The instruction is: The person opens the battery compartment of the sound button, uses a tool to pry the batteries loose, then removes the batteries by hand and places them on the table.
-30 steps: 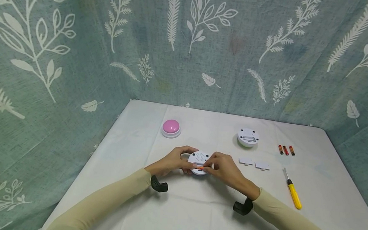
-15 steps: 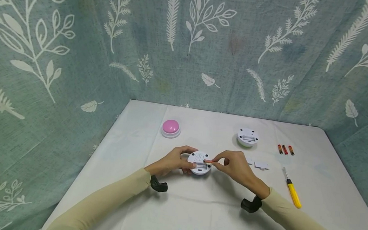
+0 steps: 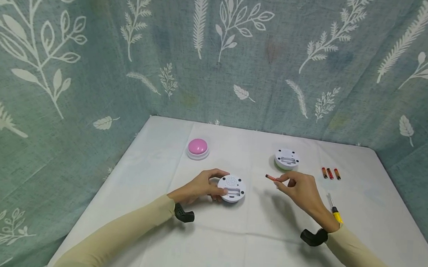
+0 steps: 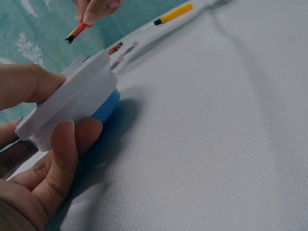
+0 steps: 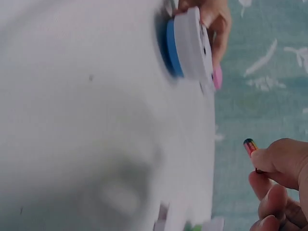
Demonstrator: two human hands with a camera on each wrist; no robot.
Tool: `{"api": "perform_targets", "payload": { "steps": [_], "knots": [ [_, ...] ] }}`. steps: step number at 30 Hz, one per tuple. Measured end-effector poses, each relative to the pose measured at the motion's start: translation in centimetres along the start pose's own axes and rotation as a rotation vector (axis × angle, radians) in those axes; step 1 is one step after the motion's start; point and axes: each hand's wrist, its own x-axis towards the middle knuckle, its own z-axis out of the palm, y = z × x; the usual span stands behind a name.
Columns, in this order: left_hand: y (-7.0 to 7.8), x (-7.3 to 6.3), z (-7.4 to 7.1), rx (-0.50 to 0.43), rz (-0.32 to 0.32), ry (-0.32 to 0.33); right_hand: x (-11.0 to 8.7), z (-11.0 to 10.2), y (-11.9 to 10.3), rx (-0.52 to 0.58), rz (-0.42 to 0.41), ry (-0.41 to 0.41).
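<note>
A round white push-button light or buzzer lies upside down, its battery slot uncovered on top and its blue button underneath. My left hand grips it from the left side, thumb on the upper face by the slot and fingers below. To the right of it, above the table, my right hand pinches a small red and black battery between thumb and fingertips. The battery's dark end points left, towards the device. In the right wrist view the battery sticks out past the thumb.
A pink-topped button stands at the back left. Further right is another upturned button device with a green base. Several batteries lie in a row near a yellow-handled screwdriver. A patterned curtain hangs behind the table.
My right hand has lifted the battery out from the slot and carried it right and away from the device, now covering the two white covers. The left hand stays put.
</note>
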Motion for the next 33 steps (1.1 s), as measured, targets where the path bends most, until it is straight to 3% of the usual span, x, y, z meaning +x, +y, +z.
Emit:
{"api": "perform_targets", "payload": {
  "steps": [15, 22, 33],
  "knots": [
    [0.1, -0.2, -0.1, -0.018, -0.013, -0.007, -0.9, -3.3, 4.8, -0.102, 0.086, 0.162],
    [0.0, -0.2, -0.1, -0.025, -0.011, -0.006, -0.6, -3.7, 6.9, -0.128, 0.201, 0.156],
    [0.2, -0.3, 0.0, -0.016, -0.016, 0.002, -0.2, -4.2, 10.1, -0.157, 0.305, 0.171]
  ]
}}
